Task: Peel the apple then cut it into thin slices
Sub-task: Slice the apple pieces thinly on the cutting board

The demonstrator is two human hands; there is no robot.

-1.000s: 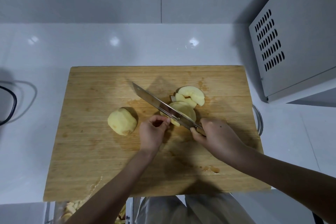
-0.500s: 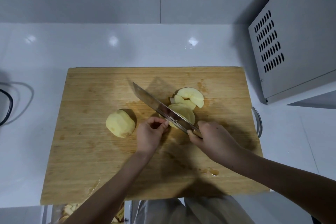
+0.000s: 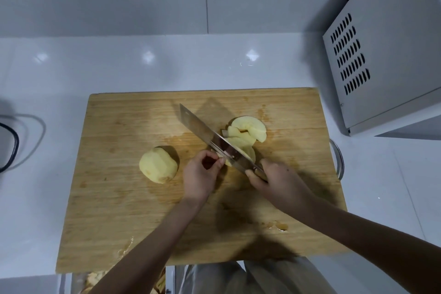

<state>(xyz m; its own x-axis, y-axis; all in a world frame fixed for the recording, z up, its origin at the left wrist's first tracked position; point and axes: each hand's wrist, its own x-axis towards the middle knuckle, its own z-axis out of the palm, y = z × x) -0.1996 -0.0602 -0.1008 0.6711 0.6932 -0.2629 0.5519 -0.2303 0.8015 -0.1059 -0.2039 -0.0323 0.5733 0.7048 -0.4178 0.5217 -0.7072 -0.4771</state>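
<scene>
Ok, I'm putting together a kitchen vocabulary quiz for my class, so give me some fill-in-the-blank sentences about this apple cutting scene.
1. The right hand grips the handle of a ____.
2. The left hand pinches the apple piece being cut; the uncut peeled half lies to that hand's ____.
3. The finished slices lie on a wooden cutting ____.
Missing words: knife, left, board.

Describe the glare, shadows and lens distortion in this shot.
Head view: three bright glare spots sit on the white countertop; the knife throws a dark shadow up the cutting board, and the arms darken its near half; the wide lens bows the board's edges and makes the grey appliance look tilted; nothing looks badly out of focus.
</scene>
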